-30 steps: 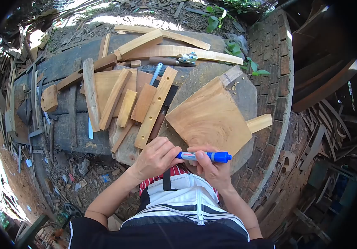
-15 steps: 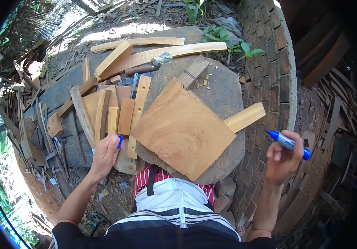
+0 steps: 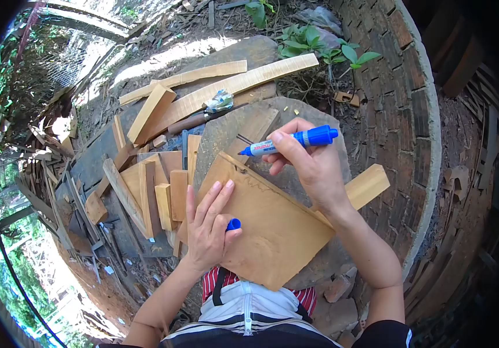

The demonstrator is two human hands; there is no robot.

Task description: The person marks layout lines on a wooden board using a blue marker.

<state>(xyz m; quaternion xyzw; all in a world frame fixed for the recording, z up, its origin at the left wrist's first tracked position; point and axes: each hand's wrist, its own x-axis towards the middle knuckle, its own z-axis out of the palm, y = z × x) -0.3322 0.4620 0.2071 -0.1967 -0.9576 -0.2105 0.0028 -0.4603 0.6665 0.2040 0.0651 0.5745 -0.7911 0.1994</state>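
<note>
A square wooden board (image 3: 270, 238) rests on a round stump top (image 3: 319, 133), its near side raised toward me. My left hand (image 3: 208, 235) lies on the board's left part with its fingers extended, while a blue marker cap (image 3: 234, 224) is tucked by the thumb. In my right hand (image 3: 313, 165) is a blue marker (image 3: 290, 141), uncapped, its tip just beyond the board's far corner, near a wood strip (image 3: 258, 130) bearing dark pen lines. Another wooden strip (image 3: 368, 185) sticks out from under the board on the right.
Wooden offcuts (image 3: 145, 197) and a long curved slat (image 3: 249, 78) lie left of and behind the stump. A tool with a dark handle (image 3: 188, 123) is among them. A brick wall (image 3: 400, 116) runs along the right, with green leaves (image 3: 307, 43) at the back.
My right hand has brought the marker leftward over the board's far edge. My left hand has moved right onto the board with the cap. The board appears tilted and shifted nearer.
</note>
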